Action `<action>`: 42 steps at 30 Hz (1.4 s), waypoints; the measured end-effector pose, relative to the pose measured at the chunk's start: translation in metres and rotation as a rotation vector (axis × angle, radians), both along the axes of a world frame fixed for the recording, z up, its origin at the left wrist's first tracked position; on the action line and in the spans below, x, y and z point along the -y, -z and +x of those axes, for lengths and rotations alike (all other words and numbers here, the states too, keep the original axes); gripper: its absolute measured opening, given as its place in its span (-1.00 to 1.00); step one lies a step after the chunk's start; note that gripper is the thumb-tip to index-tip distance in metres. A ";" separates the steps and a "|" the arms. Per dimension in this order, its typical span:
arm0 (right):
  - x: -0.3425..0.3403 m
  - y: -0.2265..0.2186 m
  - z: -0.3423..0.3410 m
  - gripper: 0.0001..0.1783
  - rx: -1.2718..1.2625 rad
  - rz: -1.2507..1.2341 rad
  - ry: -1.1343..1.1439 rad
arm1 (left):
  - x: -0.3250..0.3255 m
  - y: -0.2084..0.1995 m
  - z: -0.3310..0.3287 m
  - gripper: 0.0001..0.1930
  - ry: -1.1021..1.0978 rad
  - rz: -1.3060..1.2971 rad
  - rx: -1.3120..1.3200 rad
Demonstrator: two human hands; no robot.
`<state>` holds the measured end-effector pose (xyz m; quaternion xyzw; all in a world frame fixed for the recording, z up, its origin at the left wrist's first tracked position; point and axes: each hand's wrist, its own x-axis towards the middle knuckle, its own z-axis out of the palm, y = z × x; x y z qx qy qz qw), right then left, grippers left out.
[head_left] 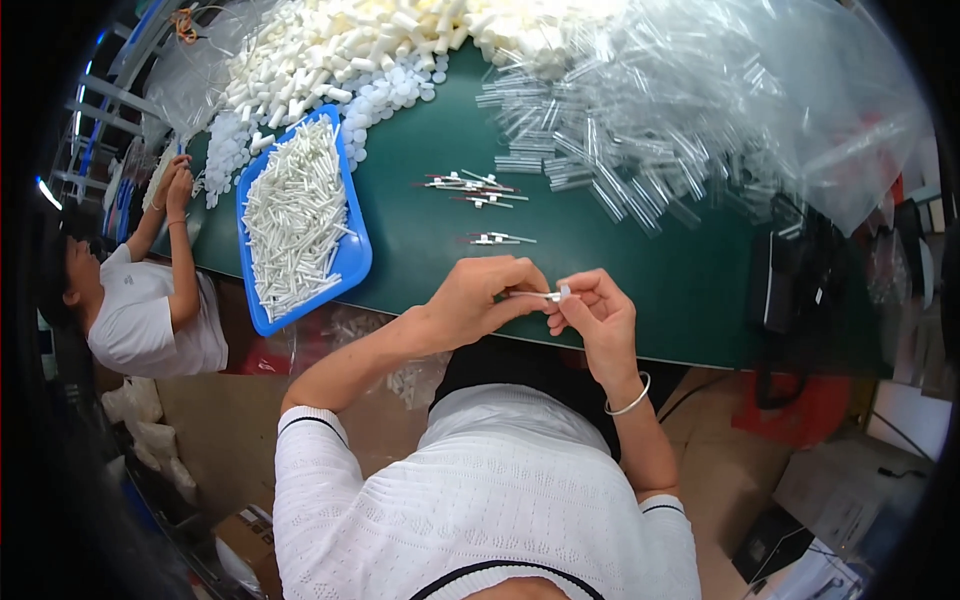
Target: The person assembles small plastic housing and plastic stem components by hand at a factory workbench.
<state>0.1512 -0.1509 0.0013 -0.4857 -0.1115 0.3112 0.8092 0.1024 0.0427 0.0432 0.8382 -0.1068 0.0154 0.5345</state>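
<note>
My left hand [487, 292] pinches a thin whitish stick [530, 294] near the table's front edge. At the stick's right end my right hand [603, 318] is closed on a small white piece [564, 292]; whether the piece sits on the stick is too small to tell. Just beyond my hands lies a small group of thin sticks with white pieces and reddish ends [497, 239]. Farther back is a larger bunch of similar sticks [475, 185].
A blue tray [362, 262] full of short white rods stands at the left. Behind lie heaps of white cylinders [330, 45] and pale discs [385, 92]. Clear tubes [610, 165] spill from a plastic bag [800, 120] at the right. Another person [150, 290] works at the far left.
</note>
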 end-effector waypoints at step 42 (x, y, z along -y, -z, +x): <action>0.011 0.002 0.008 -0.79 0.025 -0.055 0.168 | -0.124 -0.020 0.138 -0.72 -0.438 0.367 0.024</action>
